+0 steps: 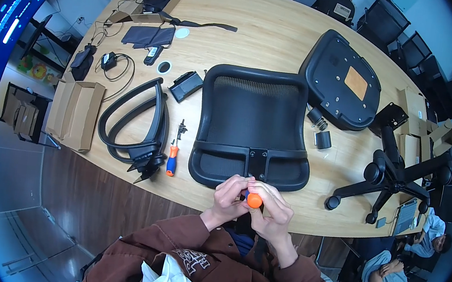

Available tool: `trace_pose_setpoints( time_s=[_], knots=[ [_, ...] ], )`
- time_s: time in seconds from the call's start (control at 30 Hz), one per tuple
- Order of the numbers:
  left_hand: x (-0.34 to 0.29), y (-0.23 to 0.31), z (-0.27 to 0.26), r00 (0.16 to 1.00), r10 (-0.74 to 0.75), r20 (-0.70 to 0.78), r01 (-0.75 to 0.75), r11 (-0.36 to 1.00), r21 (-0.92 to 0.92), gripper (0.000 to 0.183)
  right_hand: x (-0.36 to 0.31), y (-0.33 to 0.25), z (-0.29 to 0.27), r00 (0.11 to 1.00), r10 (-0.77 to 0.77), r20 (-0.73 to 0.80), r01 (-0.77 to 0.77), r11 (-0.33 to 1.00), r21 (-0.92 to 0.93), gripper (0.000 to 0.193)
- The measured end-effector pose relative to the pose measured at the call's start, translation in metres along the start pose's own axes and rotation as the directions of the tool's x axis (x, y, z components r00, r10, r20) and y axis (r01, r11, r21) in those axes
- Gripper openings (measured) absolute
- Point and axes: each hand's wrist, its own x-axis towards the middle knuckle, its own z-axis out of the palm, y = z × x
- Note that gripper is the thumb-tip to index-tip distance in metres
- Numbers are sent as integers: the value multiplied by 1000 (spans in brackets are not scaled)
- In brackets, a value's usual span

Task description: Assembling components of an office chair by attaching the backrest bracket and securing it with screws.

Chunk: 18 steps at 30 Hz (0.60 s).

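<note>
My right hand [273, 206] is wrapped round a screwdriver, whose orange handle end [254, 200] points toward me. Against it my left hand [228, 198] is closed, fingertips close to the right ones; what they pinch is hidden. Both hands are at the near edge of a black mesh chair backrest [257, 114], which lies flat on the table. A bracket with screws [257, 161] crosses its lower part, just beyond my fingers. The screwdriver's tip is out of sight. Left of the backrest lies another screwdriver [172, 163], blue and orange, beside several small dark screws [182, 130].
Black armrests [134, 122] and an open cardboard box [85, 116] lie left on the wooden table [273, 21]. A chair seat [342, 79], a gas-lift piece [318, 118] and a wheeled base [395, 185] stand right. Two people [388, 279] sit at the lower right.
</note>
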Motion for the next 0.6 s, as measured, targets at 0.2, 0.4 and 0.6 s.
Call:
trace_pose_setpoints(
  time_s=[0.2, 0.4, 0.6],
  knots=[
    [3, 5, -3, 997, -66, 34, 67, 998, -19, 26, -5, 1, 14, 991, -31, -133, 20, 996, -85, 38],
    [4, 1, -2, 1000, 7, 18, -7, 1000, -21, 35, -6, -3, 17, 982, -56, -181, 21, 982, -188, 38],
    [0, 2, 0, 999, -43, -12, 43, 999, -23, 28, -7, -4, 19, 980, -48, -191, 6, 977, -213, 40]
  ],
)
